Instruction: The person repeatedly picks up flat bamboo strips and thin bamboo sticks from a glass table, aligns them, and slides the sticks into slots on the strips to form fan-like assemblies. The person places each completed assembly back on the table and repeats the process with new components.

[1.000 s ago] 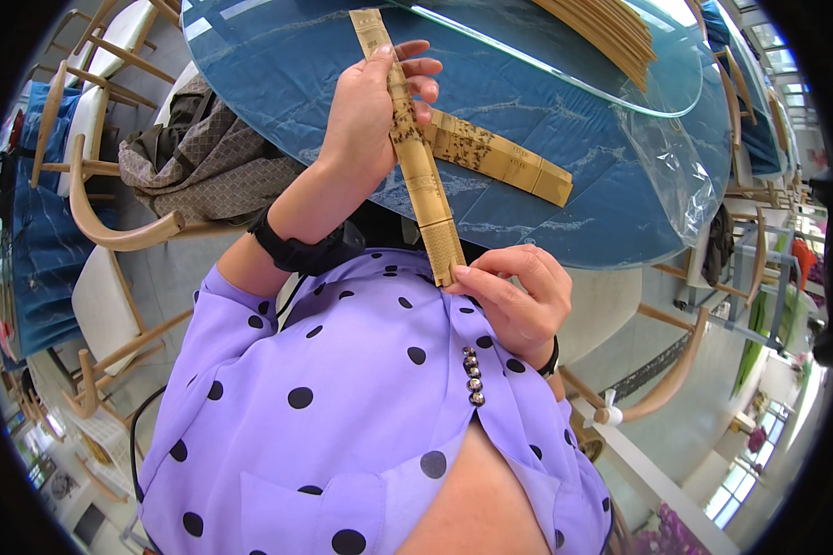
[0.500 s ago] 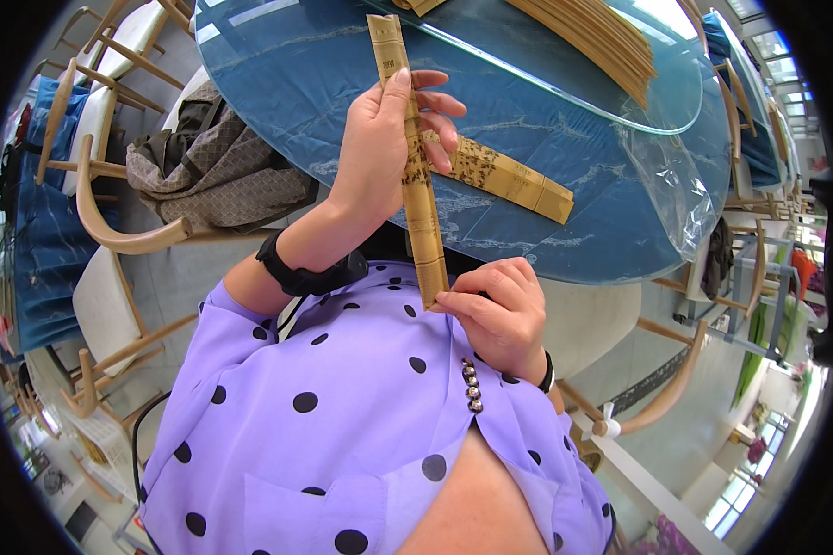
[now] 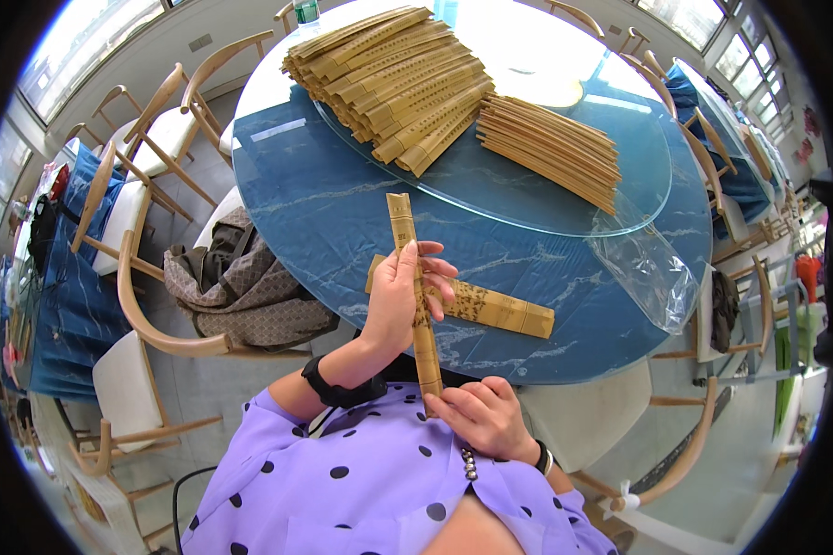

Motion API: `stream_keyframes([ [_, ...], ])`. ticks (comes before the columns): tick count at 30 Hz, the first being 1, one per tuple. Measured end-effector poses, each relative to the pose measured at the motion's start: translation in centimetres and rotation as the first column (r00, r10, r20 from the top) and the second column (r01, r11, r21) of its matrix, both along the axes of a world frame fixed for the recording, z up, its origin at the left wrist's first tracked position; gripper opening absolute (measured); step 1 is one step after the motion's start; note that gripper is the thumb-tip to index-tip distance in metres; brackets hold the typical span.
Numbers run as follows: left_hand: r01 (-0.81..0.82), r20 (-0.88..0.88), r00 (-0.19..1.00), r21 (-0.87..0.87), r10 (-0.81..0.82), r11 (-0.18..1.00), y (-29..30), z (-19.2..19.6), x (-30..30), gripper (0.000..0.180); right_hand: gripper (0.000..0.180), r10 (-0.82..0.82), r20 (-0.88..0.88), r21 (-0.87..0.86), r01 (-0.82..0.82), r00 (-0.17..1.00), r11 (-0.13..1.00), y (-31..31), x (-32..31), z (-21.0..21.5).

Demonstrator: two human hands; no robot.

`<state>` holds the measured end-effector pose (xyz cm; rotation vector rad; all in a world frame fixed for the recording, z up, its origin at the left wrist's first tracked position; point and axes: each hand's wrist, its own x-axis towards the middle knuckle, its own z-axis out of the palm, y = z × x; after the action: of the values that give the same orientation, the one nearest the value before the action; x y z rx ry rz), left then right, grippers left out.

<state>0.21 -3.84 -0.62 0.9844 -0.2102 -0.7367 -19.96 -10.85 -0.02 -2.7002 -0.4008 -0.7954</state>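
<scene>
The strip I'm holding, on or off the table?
Off: left hand grips the strip, fingers behind; right hand pinches its lower end.

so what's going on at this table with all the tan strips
A person is holding a long, narrow, tan paper-like strip upright in the picture: the left hand grips it partway up, while the right hand pinches its lower end. A dark-speckled tan strip lies on the round blue marbled table behind. Farther back, a fanned tan pile and a neat tan stack rest on the clear glass disc.
</scene>
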Motion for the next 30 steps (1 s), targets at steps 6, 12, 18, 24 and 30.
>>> stream_keyframes([
  [6,-0.023,-0.002,1.000,0.009,0.023,1.000,-0.2,0.3,0.7,0.039,0.031,-0.010,0.018,-0.003,0.010,1.000,1.000,-0.3,0.4,0.6],
  [12,0.001,-0.076,0.997,-0.074,-0.006,0.997,-0.5,0.7,0.6,0.034,0.033,-0.070,0.078,-0.012,0.071,0.995,0.997,-1.2,0.5,0.9],
  [18,0.165,0.169,0.973,-0.029,-0.158,0.986,-0.7,4.1,3.0,0.041,0.038,-0.209,0.178,0.194,0.174,0.962,0.965,-2.6,1.0,2.1],
  [24,-0.664,0.942,-0.177,0.100,-0.286,0.741,-8.5,12.8,26.4,0.038,0.027,-0.358,0.080,0.238,0.331,0.930,0.913,-4.9,-1.1,2.0],
  [30,-0.849,0.752,-0.216,0.171,-0.623,0.500,-12.4,12.9,41.2,0.040,0.022,-0.389,-0.007,0.175,0.384,0.921,0.907,-6.7,-1.5,2.5],
])
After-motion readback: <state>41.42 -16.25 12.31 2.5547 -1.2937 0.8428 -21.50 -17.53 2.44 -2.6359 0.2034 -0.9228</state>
